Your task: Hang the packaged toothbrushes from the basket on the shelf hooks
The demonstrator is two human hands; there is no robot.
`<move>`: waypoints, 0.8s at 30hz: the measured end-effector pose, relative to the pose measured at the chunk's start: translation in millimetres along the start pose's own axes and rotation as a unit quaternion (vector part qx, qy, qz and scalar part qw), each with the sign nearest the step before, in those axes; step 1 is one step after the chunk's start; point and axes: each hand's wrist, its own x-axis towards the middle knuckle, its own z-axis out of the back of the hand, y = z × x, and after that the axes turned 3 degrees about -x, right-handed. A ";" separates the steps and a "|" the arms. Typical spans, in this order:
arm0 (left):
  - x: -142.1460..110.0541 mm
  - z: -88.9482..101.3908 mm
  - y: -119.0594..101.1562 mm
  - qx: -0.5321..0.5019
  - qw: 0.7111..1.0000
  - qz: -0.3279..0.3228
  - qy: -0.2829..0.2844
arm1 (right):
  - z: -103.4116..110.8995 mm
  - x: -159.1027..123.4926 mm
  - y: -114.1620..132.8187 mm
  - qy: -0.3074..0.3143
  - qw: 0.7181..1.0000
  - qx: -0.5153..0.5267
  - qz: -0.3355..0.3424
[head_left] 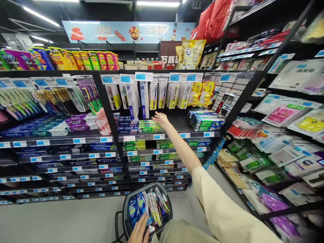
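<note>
My right hand (161, 119) reaches out to the shelf, palm turned partly up and fingers stretched, with nothing visible in it. Just above it hang toothbrush packs (153, 96) with yellow lower parts. Right behind and below the fingers lie green toothpaste boxes (150, 128); whether the hand touches them I cannot tell. Low in the view, my left hand (140, 228) has its fingers extended over the near side of a dark shopping basket (124, 214). Blue packs (141, 201) and several toothbrush packs (154, 207) fill the basket. Contact between that hand and the packs is unclear.
More toothpaste boxes (206, 120) are stacked at the right of the same shelf. Yellow packs (201, 93) hang above them. Shelves with bagged goods (283, 118) run along the right side. Bright canisters (83, 60) line the top left. Grey floor (63, 219) lies below.
</note>
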 end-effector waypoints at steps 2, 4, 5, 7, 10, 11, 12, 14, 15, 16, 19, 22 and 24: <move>-1.7 5.2 -1.7 -0.003 0.999 -0.019 0.026 | 17.0 -22.5 -11.7 0.032 0.998 -0.039 0.025; -3.6 14.1 -13.1 -0.012 0.999 -0.017 0.032 | 37.3 -48.0 -24.4 0.081 0.992 -0.096 0.028; -3.9 19.1 -21.6 -0.017 0.999 -0.005 0.030 | 48.5 -61.3 -30.7 0.111 0.985 -0.128 0.019; -1.9 28.0 -39.8 -0.038 0.998 0.004 0.047 | 72.3 -86.3 -43.2 0.189 0.962 -0.195 -0.020; 6.0 31.5 -59.0 -0.078 0.994 0.018 0.077 | 108.0 -113.1 -69.4 0.348 0.869 -0.308 -0.173; 8.7 29.2 -62.4 -0.094 0.992 0.020 0.085 | 119.4 -118.8 -83.4 0.393 0.818 -0.345 -0.240; 10.8 25.3 -64.9 -0.105 0.990 0.027 0.087 | 130.7 -123.7 -101.0 0.424 0.767 -0.377 -0.300; 12.8 13.7 -68.2 -0.132 0.986 0.041 0.094 | 153.8 -132.8 -147.6 0.446 0.680 -0.425 -0.397; 12.6 6.8 -69.6 -0.146 0.984 0.048 0.094 | 165.8 -137.9 -175.5 0.439 0.650 -0.441 -0.436; 11.7 -0.4 -70.8 -0.159 0.981 0.057 0.093 | 178.1 -143.5 -205.2 0.416 0.632 -0.456 -0.469; 4.6 -21.4 -70.9 -0.191 0.974 0.096 0.078 | 215.2 -160.4 -296.3 0.281 0.635 -0.497 -0.520; -6.3 -39.9 -63.2 -0.204 0.964 0.143 0.093 | 251.3 -173.6 -376.9 0.203 0.655 -0.528 -0.501; -14.3 -51.6 -55.1 -0.212 0.954 0.181 0.113 | 275.9 -179.8 -423.2 0.180 0.654 -0.541 -0.497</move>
